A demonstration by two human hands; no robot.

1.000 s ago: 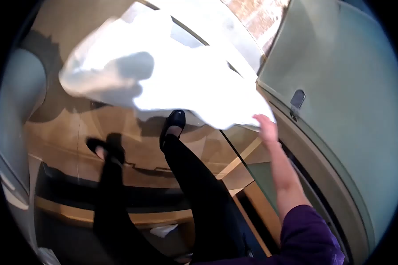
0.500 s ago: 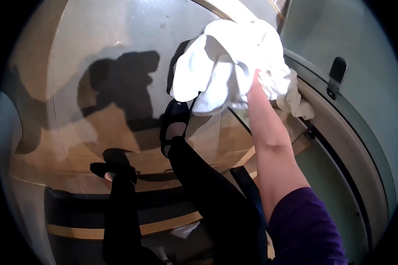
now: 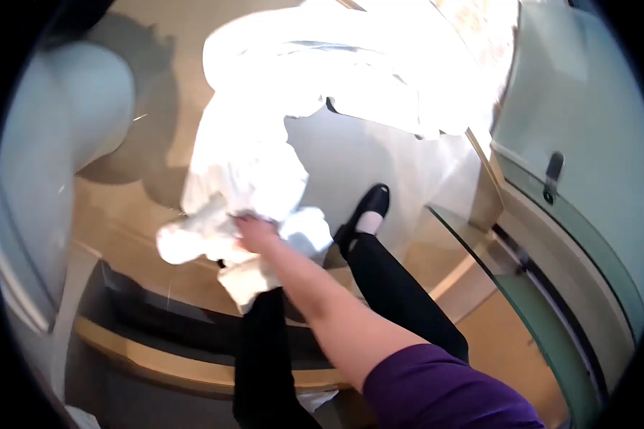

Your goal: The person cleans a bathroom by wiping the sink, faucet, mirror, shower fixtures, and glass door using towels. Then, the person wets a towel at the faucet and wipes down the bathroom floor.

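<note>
My right hand [image 3: 256, 233] is closed on a bunched part of a large white cloth [image 3: 245, 161], low and left of the picture's middle. From there the cloth runs up and across the floor toward the upper right, where bright light washes out its folds. Its lower bunch hangs over my left leg and hides that foot. One black shoe [image 3: 365, 214] shows on the floor right of the cloth. My left hand is out of the picture.
A pale rounded fixture [image 3: 96, 100], probably a toilet, stands at the left. Glass panels, one a glass door [image 3: 583, 136] with a metal fitting, stand at the right. A wooden-edged shelf [image 3: 164, 361] crosses the bottom, with a small white scrap [image 3: 316, 399] near it.
My right hand has swung from the right side to the lower left, gripping the cloth. The cloth, bunched half a second ago, is now spread out wider. The view has also shifted.
</note>
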